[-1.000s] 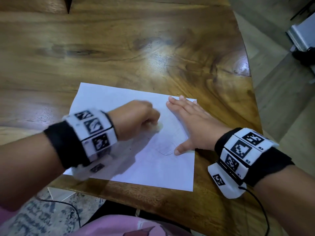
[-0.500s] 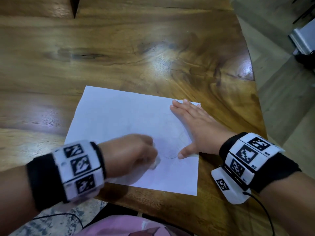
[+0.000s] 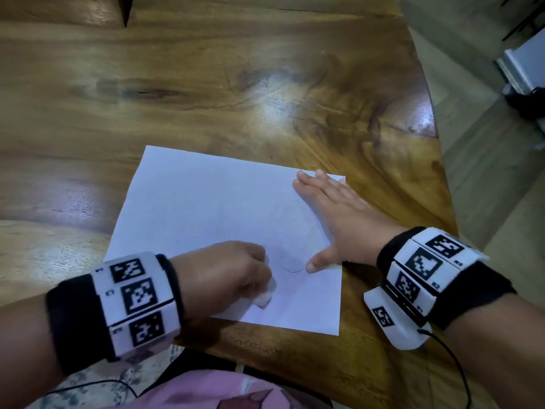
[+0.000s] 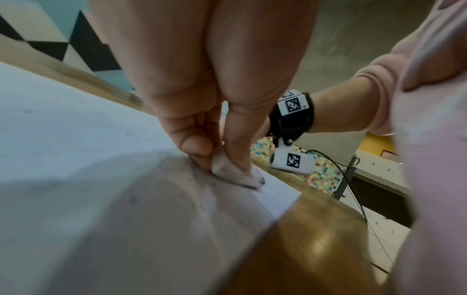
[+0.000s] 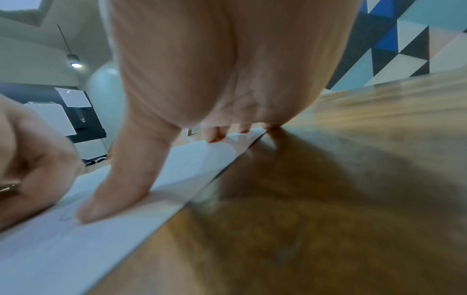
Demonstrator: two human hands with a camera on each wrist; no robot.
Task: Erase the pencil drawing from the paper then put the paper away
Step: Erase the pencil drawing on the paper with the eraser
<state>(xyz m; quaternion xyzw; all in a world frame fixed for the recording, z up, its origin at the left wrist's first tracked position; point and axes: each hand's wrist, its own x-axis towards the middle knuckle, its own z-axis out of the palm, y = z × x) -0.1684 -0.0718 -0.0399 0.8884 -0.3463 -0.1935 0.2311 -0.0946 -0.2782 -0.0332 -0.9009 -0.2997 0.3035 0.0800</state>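
Note:
A white sheet of paper [image 3: 206, 208] lies near the front edge of the wooden table [image 3: 206, 84]. Faint pencil lines [image 3: 292, 268] remain on it between the two hands. My left hand [image 3: 236, 276] pinches a white eraser [image 3: 267, 293] and presses it onto the paper's lower middle; the left wrist view shows the smudged eraser [image 4: 235, 175] between thumb and fingers [image 4: 194, 145]. My right hand [image 3: 333, 214] lies flat with straight fingers on the paper's right edge, thumb spread; in the right wrist view the thumb [image 5: 113, 195] presses the paper [image 5: 50, 249].
The table's right edge [image 3: 436, 143] curves away to a grey floor. A dark notch [image 3: 125, 10] cuts the table's far side. A black cable [image 3: 454, 364] hangs from the right wrist band. Pink clothing [image 3: 206, 391] sits below the front edge.
My left hand has slid the eraser down the paper towards the front edge, then shifted slightly. The right hand has stayed pressed on the paper's right edge.

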